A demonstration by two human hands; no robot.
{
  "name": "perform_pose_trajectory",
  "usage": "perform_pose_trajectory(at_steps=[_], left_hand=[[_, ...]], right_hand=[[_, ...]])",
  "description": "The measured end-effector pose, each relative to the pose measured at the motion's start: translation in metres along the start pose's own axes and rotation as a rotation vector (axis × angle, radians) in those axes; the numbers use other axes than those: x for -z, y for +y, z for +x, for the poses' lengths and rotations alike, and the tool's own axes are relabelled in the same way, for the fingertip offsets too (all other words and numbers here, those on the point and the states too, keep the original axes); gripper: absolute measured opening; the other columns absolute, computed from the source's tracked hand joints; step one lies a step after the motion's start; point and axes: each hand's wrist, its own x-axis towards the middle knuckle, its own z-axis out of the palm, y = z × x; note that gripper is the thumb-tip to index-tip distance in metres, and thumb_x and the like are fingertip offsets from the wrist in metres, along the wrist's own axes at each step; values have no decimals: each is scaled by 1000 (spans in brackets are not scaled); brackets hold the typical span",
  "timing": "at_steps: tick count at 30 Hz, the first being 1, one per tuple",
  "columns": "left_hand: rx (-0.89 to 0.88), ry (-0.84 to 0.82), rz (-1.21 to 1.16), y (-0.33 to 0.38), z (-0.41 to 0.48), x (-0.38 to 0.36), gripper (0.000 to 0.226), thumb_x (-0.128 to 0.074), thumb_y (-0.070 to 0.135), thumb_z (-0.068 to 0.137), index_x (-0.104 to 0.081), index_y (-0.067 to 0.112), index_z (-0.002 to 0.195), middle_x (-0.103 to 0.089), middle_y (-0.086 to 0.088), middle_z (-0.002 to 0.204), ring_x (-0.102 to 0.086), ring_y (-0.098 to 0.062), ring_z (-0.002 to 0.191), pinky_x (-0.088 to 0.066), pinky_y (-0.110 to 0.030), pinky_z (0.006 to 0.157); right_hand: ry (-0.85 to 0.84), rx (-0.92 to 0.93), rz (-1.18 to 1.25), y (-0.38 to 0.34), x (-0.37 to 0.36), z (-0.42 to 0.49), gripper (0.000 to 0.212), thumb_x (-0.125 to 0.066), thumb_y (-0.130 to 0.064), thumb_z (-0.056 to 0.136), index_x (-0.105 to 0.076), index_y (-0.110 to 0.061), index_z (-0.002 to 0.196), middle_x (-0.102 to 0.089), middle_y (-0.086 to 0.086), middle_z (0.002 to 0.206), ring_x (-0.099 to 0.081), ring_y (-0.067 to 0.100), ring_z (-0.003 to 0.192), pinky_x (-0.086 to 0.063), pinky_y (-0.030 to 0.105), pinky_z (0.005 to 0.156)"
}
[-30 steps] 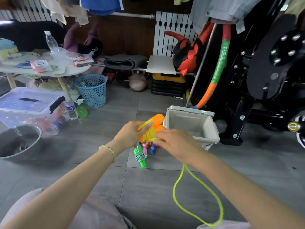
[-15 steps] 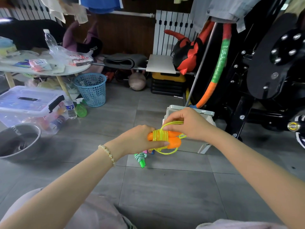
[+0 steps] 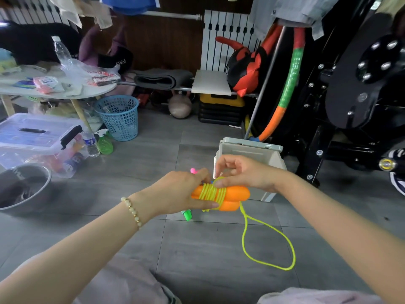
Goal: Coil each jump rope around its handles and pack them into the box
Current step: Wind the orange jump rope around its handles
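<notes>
My left hand [image 3: 182, 194] grips two orange jump-rope handles [image 3: 234, 199] held side by side, with several turns of yellow rope [image 3: 213, 194] wound around them. My right hand [image 3: 243, 172] pinches the rope at the top of the coil. A loose yellow loop [image 3: 268, 244] hangs from the handles down to the floor. The open grey box [image 3: 252, 151] stands just behind my hands. Below my left hand, a green handle [image 3: 187, 215] and a pink tip [image 3: 193, 170] of other ropes show on the floor, mostly hidden.
A clear lidded storage bin [image 3: 37, 139], a metal bowl [image 3: 24, 187], a blue mesh basket [image 3: 119, 116] and bottles sit at left under a white table [image 3: 54, 91]. Black exercise equipment [image 3: 355, 95] and a striped hoop [image 3: 287, 84] stand at right. Grey tile floor lies in front.
The handles turned and dropped slightly. My right hand came round over the top of the coil, and a loose loop of rope again hangs to the floor at right.
</notes>
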Motion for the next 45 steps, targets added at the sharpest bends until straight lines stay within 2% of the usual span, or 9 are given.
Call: perform_pose_trajectory(at_steps=[5, 8, 13, 16, 21, 25, 31, 37, 45], left_hand=[[43, 54, -289, -6, -4, -7, 39, -70, 53, 76, -35, 36, 77, -47, 14, 60, -46, -2, 59, -30, -16, 54], [53, 81, -401, -6, -4, -11, 39, -74, 50, 74, -38, 34, 78, -51, 17, 58, -48, 1, 57, -30, -15, 51], [89, 129, -718, -6, -4, -13, 54, -74, 33, 79, -40, 31, 121, -59, 9, 60, -50, -2, 46, -42, -12, 45], [35, 117, -811, -7, -5, -12, 79, -69, 26, 85, -19, 49, 141, -61, 19, 59, -47, -6, 45, -45, -17, 46], [41, 204, -851, -10, -2, -14, 41, -70, 25, 84, -55, 35, 121, -61, 9, 62, -48, -5, 41, -42, -21, 40], [124, 305, -816, -10, 3, -7, 16, -68, 26, 85, -59, 13, 83, -57, 7, 51, -47, -3, 33, -38, -16, 38], [342, 402, -585, -29, 20, -9, 40, -61, 50, 85, -52, 13, 74, -60, -2, 60, -45, -7, 37, -40, -27, 46], [466, 389, -514, -44, 31, -16, 45, -52, 57, 88, -46, 16, 71, -64, -8, 69, -48, -18, 48, -41, -33, 53], [325, 183, -507, -30, 27, -17, 56, -30, 57, 94, -47, 10, 70, -45, -6, 55, -48, -22, 46, -43, -35, 50]], right_hand=[[153, 30, 150, 8, -16, 0, 8, -71, -12, 80, -71, -20, 82, -70, -12, 80, -63, -2, 82, -46, 18, 78], [181, 15, 156, 4, -18, -3, 18, -64, -35, 78, -74, -24, 88, -73, -5, 91, -65, 4, 87, -48, 21, 82], [28, -71, 326, 7, -16, -8, 54, -47, -62, 83, -63, -27, 119, -66, 3, 121, -60, 18, 114, -45, 34, 102], [-22, -29, 494, 13, -22, -8, 75, -64, -72, 65, -59, -25, 122, -64, 1, 124, -59, 19, 116, -48, 31, 98], [24, 61, 688, 25, -33, 0, 78, -78, -63, 55, -60, -17, 115, -67, 4, 117, -63, 17, 108, -52, 29, 90], [-22, 22, 783, 37, -44, 5, 78, -78, -57, 62, -55, -13, 123, -61, 12, 126, -57, 25, 118, -45, 35, 102], [186, -36, 328, 33, -65, 13, 7, -57, -14, 92, -62, -16, 94, -63, 4, 81, -58, 10, 64, -51, 22, 69], [333, 97, -411, 28, -73, 13, 18, -52, -27, 95, -62, -12, 93, -54, -6, 68, -40, 6, 68, -35, 23, 59], [428, 287, -582, 5, -39, 14, 14, -59, -30, 90, -62, -17, 84, -54, -9, 69, -49, 13, 69, -42, 36, 63]])
